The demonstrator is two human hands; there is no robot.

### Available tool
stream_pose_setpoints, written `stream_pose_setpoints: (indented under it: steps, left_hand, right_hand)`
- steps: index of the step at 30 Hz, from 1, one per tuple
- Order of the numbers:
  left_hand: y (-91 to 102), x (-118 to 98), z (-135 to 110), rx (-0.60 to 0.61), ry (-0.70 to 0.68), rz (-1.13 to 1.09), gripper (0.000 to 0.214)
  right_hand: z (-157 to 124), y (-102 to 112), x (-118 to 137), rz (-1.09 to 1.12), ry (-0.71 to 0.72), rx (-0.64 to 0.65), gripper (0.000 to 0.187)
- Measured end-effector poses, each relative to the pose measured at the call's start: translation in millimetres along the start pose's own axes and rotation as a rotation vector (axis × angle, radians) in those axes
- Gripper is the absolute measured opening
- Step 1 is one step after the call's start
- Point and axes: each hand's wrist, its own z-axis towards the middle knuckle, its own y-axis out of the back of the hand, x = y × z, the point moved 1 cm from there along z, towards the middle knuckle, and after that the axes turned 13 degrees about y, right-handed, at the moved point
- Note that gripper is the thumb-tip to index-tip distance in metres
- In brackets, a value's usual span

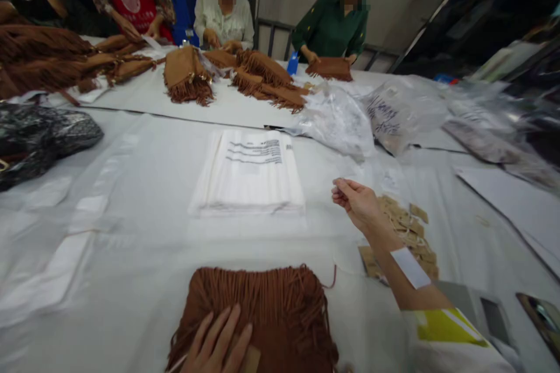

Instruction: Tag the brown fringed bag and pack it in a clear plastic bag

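A brown fringed suede bag [262, 309] lies on the white table [144, 186] right in front of me. My left hand [216, 344] rests flat on the bag's lower part with its fingers stretched out, touching a small tan card at the bag's edge. My right hand [356, 201] hovers above the table to the right, fingers pinched together on something small that I cannot make out. Just beyond and below it lies a heap of tan paper tags [406, 230]. A white strip is stuck on my right forearm.
A stack of clear printed plastic bags [249, 172] lies mid-table. Crumpled plastic bags [350, 116] sit at the right. More fringed bags [262, 78] are piled at the far side, where three people work. A dark patterned bag [39, 137] lies at the left.
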Motion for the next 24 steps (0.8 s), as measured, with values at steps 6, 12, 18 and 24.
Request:
stream_pose_setpoints:
  steps: [6,12,18,24]
  left_hand:
    - [34.6,-11,-7,-0.015,-0.024,0.032,0.080]
    - [48.2,-14,-10,-0.007,-0.012,-0.079,0.091]
    - [45.7,-10,-15,-0.048,-0.008,-0.251,0.050]
    - [30.7,-6,-18,-0.282,0.195,-0.578,0.031]
  right_hand:
    - [-171,-18,-4,0.051,-0.159,0.139,0.046]
    - [-263,-17,-6,-0.358,0.229,0.060,0.046]
    - [-296,-35,-19,-0.485,0.675,0.279,0.034]
    - [-300,-49,-52,-0.657,0.917,0.391,0.048]
